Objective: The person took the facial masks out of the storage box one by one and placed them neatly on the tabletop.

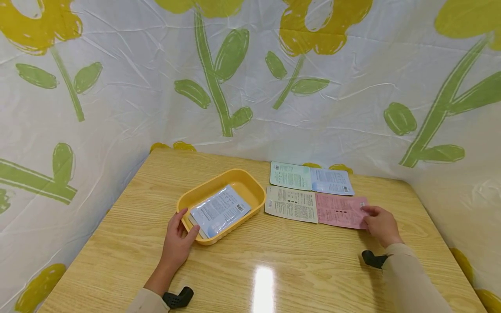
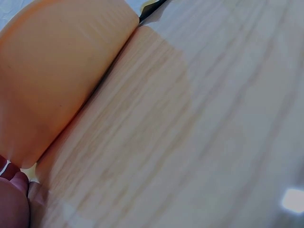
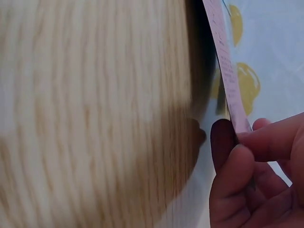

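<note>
My left hand [image 1: 178,241] grips the near left end of a yellow plastic tray [image 1: 256,184], its thumb and fingers at the rim. Inside the tray lies a blue-and-white printed packet [image 1: 221,211], with a pale edge beneath it. On the right, my right hand [image 1: 381,224] pinches the right edge of a flat pink packet [image 1: 338,211]. The right wrist view shows that pink packet [image 3: 230,85] edge-on between thumb and fingers, raised off the table at this end. In the left wrist view, the tray's outer wall [image 2: 61,71] fills the upper left.
A cream packet [image 1: 291,204] lies left of the pink one. Behind them are a green packet [image 1: 290,176] and a blue packet [image 1: 332,181], side by side. The wooden table [image 1: 274,248] meets a flower-printed cloth [image 1: 254,87] at the back and sides.
</note>
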The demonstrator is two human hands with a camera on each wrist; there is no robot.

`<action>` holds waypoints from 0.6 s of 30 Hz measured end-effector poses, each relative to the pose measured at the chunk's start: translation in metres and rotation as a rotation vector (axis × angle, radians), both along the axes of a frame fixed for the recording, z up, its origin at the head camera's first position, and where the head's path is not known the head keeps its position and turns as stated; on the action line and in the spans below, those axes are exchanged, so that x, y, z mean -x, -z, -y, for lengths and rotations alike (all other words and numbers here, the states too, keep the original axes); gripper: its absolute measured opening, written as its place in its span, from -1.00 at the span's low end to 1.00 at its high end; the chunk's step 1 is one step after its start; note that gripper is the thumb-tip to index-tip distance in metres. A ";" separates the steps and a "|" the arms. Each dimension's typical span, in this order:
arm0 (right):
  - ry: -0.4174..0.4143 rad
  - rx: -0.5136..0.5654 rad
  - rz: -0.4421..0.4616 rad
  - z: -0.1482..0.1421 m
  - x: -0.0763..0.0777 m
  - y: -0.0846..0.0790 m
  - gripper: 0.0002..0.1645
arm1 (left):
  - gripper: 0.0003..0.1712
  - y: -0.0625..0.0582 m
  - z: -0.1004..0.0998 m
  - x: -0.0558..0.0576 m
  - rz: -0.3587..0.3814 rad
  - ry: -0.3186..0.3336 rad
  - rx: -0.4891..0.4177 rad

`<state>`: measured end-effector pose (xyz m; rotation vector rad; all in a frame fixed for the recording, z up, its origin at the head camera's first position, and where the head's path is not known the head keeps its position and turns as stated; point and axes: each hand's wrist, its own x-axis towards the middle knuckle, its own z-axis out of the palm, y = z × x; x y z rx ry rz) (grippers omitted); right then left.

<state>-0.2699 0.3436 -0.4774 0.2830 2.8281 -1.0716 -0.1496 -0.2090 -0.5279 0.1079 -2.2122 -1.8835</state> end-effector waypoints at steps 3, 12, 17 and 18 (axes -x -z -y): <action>-0.014 -0.030 0.013 0.002 0.001 -0.001 -0.44 | -0.27 0.000 0.000 -0.001 -0.001 0.001 -0.005; -0.072 -0.129 0.033 0.004 0.004 -0.004 -0.42 | -0.25 -0.001 0.001 -0.001 0.022 0.007 -0.002; -0.093 -0.182 0.036 0.006 0.004 -0.005 -0.43 | -0.25 -0.001 0.001 -0.001 0.026 0.009 0.006; -0.097 -0.188 0.038 0.006 0.004 -0.006 -0.43 | -0.25 -0.001 0.001 -0.001 0.021 0.010 0.003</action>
